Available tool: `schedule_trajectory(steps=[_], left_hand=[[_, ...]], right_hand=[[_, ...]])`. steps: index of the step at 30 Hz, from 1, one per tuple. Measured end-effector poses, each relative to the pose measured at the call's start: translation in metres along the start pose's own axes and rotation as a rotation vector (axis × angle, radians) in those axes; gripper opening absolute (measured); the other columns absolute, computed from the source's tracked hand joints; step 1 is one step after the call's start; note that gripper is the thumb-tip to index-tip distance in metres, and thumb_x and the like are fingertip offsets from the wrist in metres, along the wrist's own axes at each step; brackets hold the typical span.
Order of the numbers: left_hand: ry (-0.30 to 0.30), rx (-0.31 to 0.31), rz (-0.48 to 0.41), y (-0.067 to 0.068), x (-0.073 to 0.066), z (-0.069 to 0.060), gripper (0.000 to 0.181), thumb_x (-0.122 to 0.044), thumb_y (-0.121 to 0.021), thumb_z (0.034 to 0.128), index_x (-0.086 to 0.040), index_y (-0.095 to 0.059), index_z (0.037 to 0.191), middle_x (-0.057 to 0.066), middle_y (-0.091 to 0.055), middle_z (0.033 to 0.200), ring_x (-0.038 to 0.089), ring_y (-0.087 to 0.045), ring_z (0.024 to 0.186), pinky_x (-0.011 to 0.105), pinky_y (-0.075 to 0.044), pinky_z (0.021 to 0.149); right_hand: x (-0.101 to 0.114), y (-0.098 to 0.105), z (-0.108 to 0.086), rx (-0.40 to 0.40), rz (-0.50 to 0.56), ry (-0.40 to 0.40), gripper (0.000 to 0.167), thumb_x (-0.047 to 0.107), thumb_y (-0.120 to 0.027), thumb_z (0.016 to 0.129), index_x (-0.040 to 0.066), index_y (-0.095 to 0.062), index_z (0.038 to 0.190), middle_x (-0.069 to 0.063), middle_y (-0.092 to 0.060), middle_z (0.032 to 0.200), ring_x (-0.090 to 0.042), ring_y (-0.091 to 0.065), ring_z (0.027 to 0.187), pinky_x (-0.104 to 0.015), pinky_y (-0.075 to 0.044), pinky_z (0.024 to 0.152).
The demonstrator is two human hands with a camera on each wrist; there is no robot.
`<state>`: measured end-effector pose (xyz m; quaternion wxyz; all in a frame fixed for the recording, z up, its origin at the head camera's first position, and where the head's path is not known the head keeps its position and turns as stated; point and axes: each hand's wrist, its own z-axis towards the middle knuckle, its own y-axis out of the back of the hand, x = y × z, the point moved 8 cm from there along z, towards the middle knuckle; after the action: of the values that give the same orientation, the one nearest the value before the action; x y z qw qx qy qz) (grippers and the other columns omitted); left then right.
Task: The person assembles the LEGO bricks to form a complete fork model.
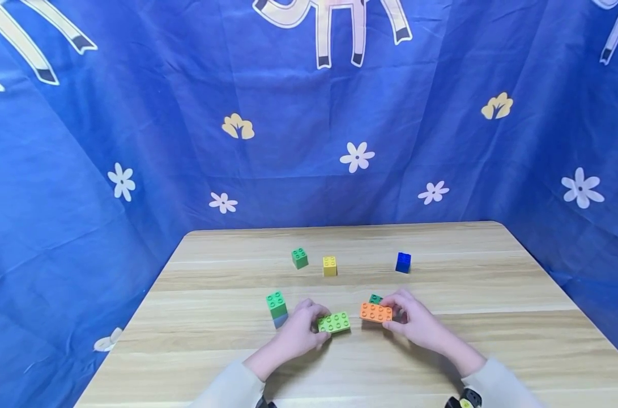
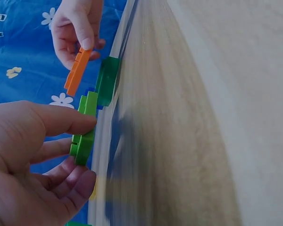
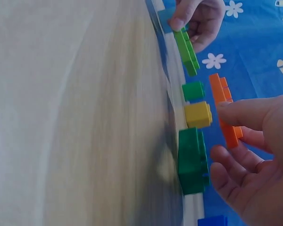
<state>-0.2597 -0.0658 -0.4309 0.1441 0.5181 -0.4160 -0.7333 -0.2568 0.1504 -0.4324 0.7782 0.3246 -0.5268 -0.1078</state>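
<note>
A lime green building brick (image 1: 334, 323), thin with rows of studs, is pinched between the thumb and fingers of my left hand (image 1: 299, 333). My right hand (image 1: 414, 320) pinches a similar thin orange brick (image 1: 376, 313) by its right end. Both bricks are off the table in the wrist views, studs up and apart from each other. A taller dark green brick (image 3: 191, 160) stands on the table below the orange one, which partly covers it in the head view. Left of my left hand, a green brick (image 1: 276, 306) sits on a light blue brick (image 1: 280, 321).
Farther back on the wooden table (image 1: 227, 340) stand a small green brick (image 1: 299, 259), a yellow brick (image 1: 329, 266) and a dark blue brick (image 1: 403, 263). A blue patterned cloth (image 1: 298, 187) hangs behind the table and along both sides.
</note>
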Motion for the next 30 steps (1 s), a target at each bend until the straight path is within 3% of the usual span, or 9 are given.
schedule_trajectory(steps=[18,30], left_hand=[[-0.032,0.038,0.001,0.003,0.003,-0.014,0.034,-0.011,-0.077,0.0693,-0.007,-0.066,0.102,-0.004,-0.054,0.091,0.014,-0.050,0.082,0.023,-0.045,0.069],[-0.023,0.073,-0.002,-0.001,0.007,-0.017,0.032,-0.012,-0.077,0.0696,-0.008,-0.068,0.100,-0.005,-0.054,0.089,0.010,-0.050,0.078,0.021,-0.043,0.067]], right_hand=[[0.014,-0.029,-0.009,0.120,0.011,-0.003,0.032,0.016,-0.072,0.079,0.013,-0.060,0.108,0.004,-0.049,0.093,-0.015,-0.051,0.079,-0.024,-0.047,0.065],[0.009,-0.039,-0.006,0.122,-0.003,-0.003,0.033,0.014,-0.074,0.076,0.013,-0.060,0.105,0.004,-0.047,0.090,-0.012,-0.049,0.079,-0.022,-0.046,0.065]])
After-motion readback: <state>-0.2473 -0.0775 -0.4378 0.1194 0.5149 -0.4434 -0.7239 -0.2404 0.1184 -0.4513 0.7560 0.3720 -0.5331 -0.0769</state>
